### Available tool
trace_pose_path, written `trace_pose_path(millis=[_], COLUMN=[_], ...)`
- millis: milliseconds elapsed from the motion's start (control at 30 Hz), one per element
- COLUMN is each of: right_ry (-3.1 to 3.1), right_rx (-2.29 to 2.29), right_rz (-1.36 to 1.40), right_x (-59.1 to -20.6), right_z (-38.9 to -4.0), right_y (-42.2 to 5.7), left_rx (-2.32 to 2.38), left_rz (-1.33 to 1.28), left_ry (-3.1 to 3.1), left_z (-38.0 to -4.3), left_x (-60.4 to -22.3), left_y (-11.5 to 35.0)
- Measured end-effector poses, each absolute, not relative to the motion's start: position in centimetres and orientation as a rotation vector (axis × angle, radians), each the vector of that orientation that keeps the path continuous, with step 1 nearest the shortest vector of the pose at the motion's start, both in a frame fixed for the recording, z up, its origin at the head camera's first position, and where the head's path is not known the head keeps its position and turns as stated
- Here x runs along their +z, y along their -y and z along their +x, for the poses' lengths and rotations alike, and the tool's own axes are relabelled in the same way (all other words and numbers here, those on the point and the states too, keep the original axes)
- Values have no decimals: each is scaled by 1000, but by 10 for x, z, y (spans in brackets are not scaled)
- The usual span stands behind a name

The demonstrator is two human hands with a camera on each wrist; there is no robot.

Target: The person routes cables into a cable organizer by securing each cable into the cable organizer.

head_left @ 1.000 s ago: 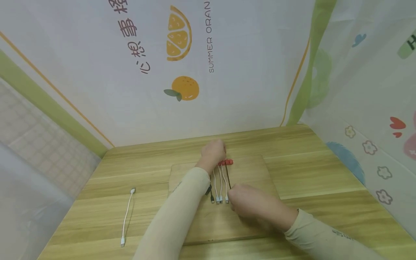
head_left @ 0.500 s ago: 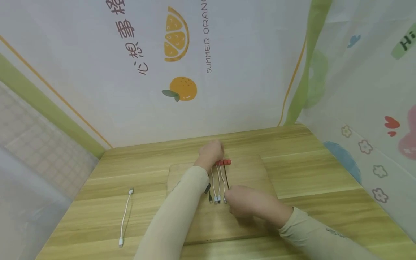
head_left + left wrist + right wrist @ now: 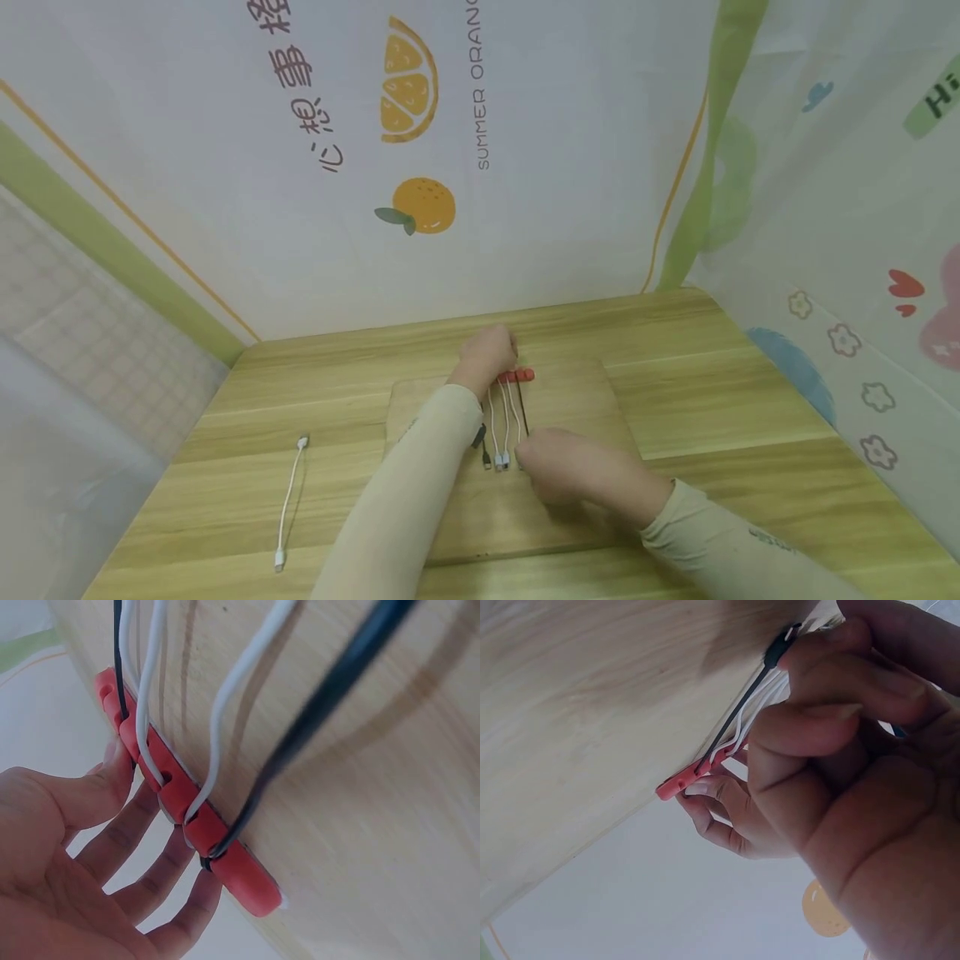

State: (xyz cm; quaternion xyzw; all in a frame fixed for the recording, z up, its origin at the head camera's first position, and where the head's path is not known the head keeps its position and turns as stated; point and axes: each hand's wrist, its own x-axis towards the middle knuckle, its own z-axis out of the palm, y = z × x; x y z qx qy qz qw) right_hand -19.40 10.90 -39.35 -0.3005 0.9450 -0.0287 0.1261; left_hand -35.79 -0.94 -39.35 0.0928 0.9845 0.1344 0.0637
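A red cable clip strip (image 3: 251, 885) lies along the far edge of the wooden board (image 3: 577, 400), with several white and black cables in its slots. My left hand (image 3: 487, 350) reaches over the strip. Its thumb and forefinger pinch the rightmost black cable just behind its slot; the other fingers rest along the strip's back. Nearer to me, my right hand (image 3: 562, 467) holds the plug (image 3: 778, 649) of that same black cable (image 3: 735, 716), which runs straight to the strip. White cables (image 3: 507, 417) lie side by side on the board, plugs towards me.
A loose short white cable (image 3: 291, 500) lies on the wood-grain table (image 3: 240, 467), left of the board. Another black cable (image 3: 315, 720) sits in the strip's left part, partly hidden by my left sleeve in the head view. A printed curtain (image 3: 570, 167) hangs behind the table.
The right hand has edged slightly left and now hides most of the nearest white cable's plug. The left hand stays at the strip.
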Motion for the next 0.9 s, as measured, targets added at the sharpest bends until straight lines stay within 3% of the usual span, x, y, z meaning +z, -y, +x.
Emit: trace_pose_path(millis=[467,700,900], right_ry=[-2732,-2730,-2729], right_rx=[-164,-165,-308], right_rz=[-777,-733,-682], right_x=[-390,-389,-375], right_z=[-191,-184,-182], right_y=[-105,-105,-108], left_rx=[441,519,684], left_rz=[345,433,471], left_ry=[-2999,-2919,-2811], left_z=[-355,-332,-301], left_x=[-394,-393,-367], left_y=[22,36,63])
